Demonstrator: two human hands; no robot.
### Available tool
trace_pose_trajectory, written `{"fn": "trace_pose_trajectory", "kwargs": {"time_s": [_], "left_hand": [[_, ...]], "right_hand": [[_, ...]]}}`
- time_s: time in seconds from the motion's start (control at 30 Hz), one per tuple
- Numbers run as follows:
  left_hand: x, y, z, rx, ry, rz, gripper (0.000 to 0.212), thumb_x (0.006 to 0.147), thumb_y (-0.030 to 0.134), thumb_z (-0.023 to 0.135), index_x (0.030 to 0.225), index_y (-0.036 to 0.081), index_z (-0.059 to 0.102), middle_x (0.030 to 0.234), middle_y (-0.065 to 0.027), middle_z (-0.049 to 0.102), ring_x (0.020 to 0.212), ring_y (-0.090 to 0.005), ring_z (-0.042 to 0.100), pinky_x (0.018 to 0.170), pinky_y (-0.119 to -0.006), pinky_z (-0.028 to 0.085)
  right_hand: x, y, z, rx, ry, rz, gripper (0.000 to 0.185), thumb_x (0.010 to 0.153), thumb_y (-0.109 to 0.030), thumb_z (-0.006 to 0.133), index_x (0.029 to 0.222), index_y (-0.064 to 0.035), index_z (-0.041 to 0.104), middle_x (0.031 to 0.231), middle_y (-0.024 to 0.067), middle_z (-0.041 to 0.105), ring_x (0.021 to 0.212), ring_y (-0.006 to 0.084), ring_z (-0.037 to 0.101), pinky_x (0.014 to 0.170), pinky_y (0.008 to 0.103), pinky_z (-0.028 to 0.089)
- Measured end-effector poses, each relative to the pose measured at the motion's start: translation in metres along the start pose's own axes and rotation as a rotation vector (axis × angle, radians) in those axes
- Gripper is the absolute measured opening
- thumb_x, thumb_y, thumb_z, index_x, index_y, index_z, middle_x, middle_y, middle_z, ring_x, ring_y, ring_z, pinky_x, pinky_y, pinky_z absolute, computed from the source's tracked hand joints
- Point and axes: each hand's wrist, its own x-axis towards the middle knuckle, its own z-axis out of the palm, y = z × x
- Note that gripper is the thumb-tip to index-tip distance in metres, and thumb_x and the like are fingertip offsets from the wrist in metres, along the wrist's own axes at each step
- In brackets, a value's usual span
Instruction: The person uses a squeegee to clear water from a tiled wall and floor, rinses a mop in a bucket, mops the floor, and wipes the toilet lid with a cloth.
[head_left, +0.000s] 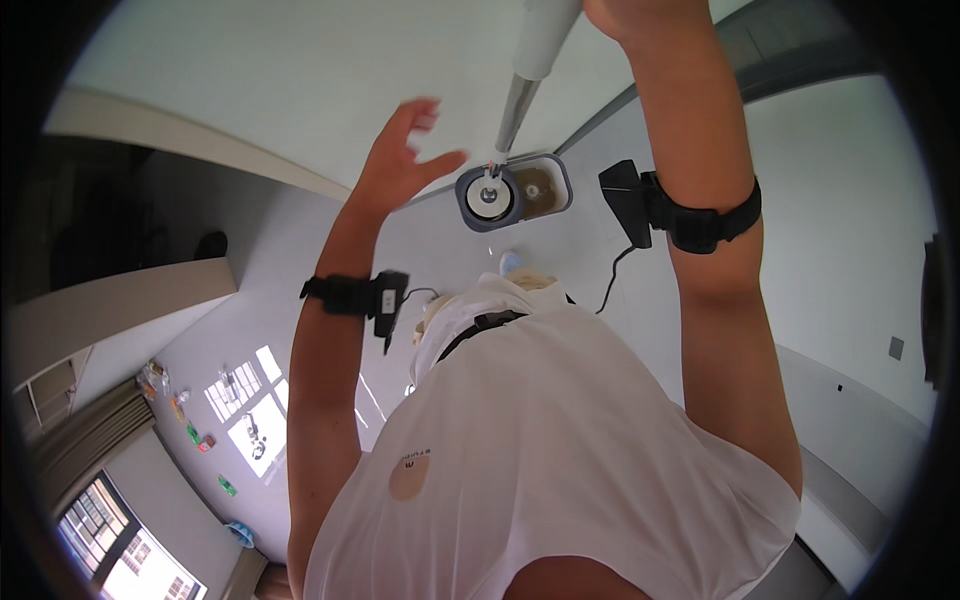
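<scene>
A mop with a white and metal pole (517, 105) stands steeply in a grey two-part mop bucket (561, 161) on the floor. Its round white head (489, 201) sits in the bucket's left, round compartment. Brownish water (538, 191) shows in the right one. My left hand (405, 157) is empty, slightly blurred, with thumb and fingers apart, left of the pole and not touching it. At the top edge, only the heel and wrist of my right hand (645, 16) show, close against the white upper pole. Its fingers are cut off by the frame.
A pale wall (300, 82) rises just behind the bucket. Left is an opening with a dark shoe (212, 245). Green bottles (226, 485) and other small items lie along the far wall by a blue basin (240, 534). Black devices with cables (694, 225) are strapped to both forearms.
</scene>
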Motion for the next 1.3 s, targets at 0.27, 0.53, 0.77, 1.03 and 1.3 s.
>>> {"fn": "trace_pose_trajectory", "kwargs": {"time_s": [0.27,0.53,0.77,1.03,1.3], "left_hand": [[0.108,0.063,0.093,-0.456,0.027,0.201,0.023,0.072,0.007,0.073,0.082,0.005,0.052,0.070,0.0007,0.053,0.064,-0.0059,0.050,0.057,-0.021,0.042],[0.122,0.048,0.122,-0.580,0.042,0.146,0.017,0.076,-0.001,0.063,0.064,0.005,0.052,0.056,0.0044,0.048,0.053,-0.0043,0.046,0.048,-0.021,0.037],[0.132,0.037,0.116,-0.740,-0.093,0.152,0.009,0.076,0.002,0.064,0.070,0.002,0.058,0.059,0.0010,0.055,0.052,-0.0068,0.050,0.046,-0.021,0.038],[0.123,0.009,0.125,-0.707,-0.288,0.157,0.007,0.075,0.001,0.064,0.075,0.001,0.058,0.062,0.0003,0.055,0.051,-0.0070,0.049,0.045,-0.022,0.038],[0.124,0.000,0.134,-0.730,-0.319,0.136,0.007,0.073,-0.001,0.064,0.071,-0.001,0.058,0.065,0.0008,0.057,0.058,-0.0059,0.051,0.049,-0.023,0.039]], "right_hand": [[0.020,0.025,-0.056,-0.066,-0.060,0.006,0.023,0.070,-0.021,0.057,0.056,-0.0049,0.049,0.049,0.0015,0.046,0.042,0.0097,0.041,0.041,0.0270,0.034],[0.018,0.050,-0.089,0.095,-0.128,0.086,0.017,0.070,-0.015,0.056,0.060,-0.0041,0.049,0.052,0.0013,0.047,0.046,0.0091,0.041,0.043,0.0273,0.033],[0.018,0.056,-0.062,-0.142,0.086,0.153,0.018,0.071,-0.015,0.058,0.065,0.0010,0.053,0.055,0.0057,0.052,0.049,0.0125,0.048,0.048,0.0275,0.039],[-0.010,0.056,-0.047,-0.360,0.301,0.042,0.020,0.069,-0.017,0.059,0.064,0.0021,0.054,0.055,0.0075,0.054,0.049,0.0134,0.051,0.048,0.0277,0.041],[-0.029,0.070,-0.042,-0.420,0.439,0.137,0.021,0.064,-0.020,0.062,0.063,0.0001,0.055,0.055,0.0065,0.055,0.050,0.0136,0.051,0.049,0.0271,0.042]]}}
